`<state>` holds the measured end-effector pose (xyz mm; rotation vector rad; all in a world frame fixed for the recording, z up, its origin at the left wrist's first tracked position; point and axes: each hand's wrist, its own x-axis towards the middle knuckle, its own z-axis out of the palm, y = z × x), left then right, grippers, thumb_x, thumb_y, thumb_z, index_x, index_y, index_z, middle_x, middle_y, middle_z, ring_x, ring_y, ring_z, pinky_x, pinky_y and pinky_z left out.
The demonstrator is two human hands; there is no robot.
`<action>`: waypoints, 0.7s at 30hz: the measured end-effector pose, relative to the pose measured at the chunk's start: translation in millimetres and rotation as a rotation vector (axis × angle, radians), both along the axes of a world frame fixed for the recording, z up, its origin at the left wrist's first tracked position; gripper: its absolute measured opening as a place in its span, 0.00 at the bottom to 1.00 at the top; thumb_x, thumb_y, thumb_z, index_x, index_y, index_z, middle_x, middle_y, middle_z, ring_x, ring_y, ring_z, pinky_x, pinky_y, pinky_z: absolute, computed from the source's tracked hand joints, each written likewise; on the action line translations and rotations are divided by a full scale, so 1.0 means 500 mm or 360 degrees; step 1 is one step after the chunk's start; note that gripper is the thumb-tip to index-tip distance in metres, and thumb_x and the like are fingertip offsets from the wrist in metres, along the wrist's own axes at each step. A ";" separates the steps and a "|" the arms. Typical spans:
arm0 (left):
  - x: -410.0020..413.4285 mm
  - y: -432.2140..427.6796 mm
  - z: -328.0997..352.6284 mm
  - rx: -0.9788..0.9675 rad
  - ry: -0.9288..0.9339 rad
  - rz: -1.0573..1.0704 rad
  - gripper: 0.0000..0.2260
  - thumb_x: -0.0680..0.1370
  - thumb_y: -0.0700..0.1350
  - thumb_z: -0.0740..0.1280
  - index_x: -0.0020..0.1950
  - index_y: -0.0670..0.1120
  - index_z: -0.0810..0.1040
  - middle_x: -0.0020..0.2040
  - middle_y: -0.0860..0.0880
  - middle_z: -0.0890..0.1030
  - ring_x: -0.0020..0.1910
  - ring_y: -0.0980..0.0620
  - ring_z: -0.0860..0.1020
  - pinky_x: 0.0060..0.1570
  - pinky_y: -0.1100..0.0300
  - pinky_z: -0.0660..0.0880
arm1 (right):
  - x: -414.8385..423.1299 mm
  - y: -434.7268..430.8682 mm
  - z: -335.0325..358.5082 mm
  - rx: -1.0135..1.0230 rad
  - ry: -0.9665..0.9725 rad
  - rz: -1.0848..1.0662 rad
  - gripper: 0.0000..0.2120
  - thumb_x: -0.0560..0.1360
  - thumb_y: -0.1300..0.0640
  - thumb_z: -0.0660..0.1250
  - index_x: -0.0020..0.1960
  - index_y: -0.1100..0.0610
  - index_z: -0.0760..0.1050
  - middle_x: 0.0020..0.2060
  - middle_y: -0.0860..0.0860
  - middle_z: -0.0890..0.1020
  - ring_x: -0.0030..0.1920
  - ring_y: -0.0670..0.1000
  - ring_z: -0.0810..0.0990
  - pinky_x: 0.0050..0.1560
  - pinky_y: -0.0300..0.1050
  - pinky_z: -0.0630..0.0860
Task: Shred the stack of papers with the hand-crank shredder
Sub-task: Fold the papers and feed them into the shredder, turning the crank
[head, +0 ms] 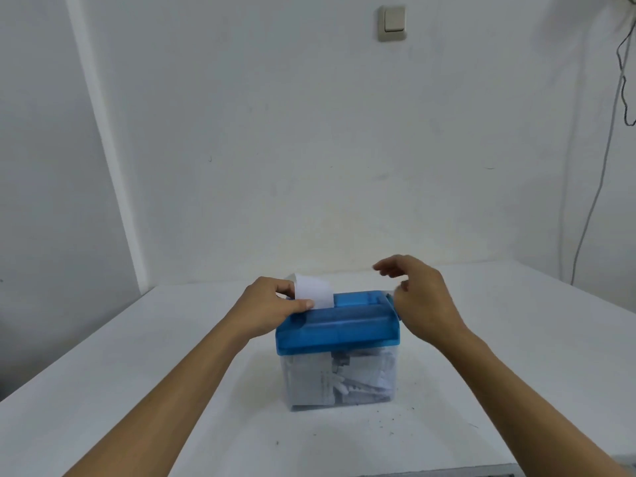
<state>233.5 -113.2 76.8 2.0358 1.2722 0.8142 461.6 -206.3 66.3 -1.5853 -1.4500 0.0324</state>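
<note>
White table (120, 390), white walls (309, 149), blue shredder (339, 333)

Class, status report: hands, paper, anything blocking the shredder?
Left hand pinches paper standing in shredder. Right hand at crank, grip unclear. Bin holds shreds. Nothing blocking.

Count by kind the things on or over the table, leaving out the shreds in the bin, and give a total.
Hands: 2 (left hand, right hand)
Shredder: 1
Paper in the slot: 1
Total: 4
</note>
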 end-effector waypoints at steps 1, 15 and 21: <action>0.001 0.000 0.001 -0.0028 -0.0017 -0.0006 0.07 0.76 0.51 0.74 0.52 0.51 0.84 0.48 0.56 0.81 0.48 0.55 0.78 0.42 0.64 0.72 | 0.021 -0.012 -0.015 -0.0062 -0.0119 -0.0016 0.28 0.75 0.74 0.58 0.65 0.47 0.74 0.62 0.43 0.77 0.62 0.43 0.73 0.66 0.40 0.72; -0.002 0.001 0.006 -0.0188 -0.0085 -0.0012 0.09 0.75 0.49 0.75 0.53 0.48 0.83 0.57 0.51 0.81 0.58 0.50 0.77 0.55 0.58 0.73 | 0.074 0.026 -0.189 -0.0439 -0.0850 0.0144 0.44 0.79 0.63 0.62 0.79 0.46 0.32 0.79 0.40 0.39 0.76 0.40 0.31 0.78 0.43 0.38; -0.002 -0.008 -0.004 -0.0170 -0.0170 0.0010 0.09 0.76 0.49 0.75 0.54 0.48 0.83 0.56 0.52 0.81 0.52 0.54 0.77 0.41 0.68 0.70 | 0.038 0.012 -0.227 -0.0344 -0.0775 0.0124 0.24 0.80 0.52 0.62 0.72 0.54 0.58 0.65 0.48 0.64 0.63 0.44 0.63 0.74 0.38 0.61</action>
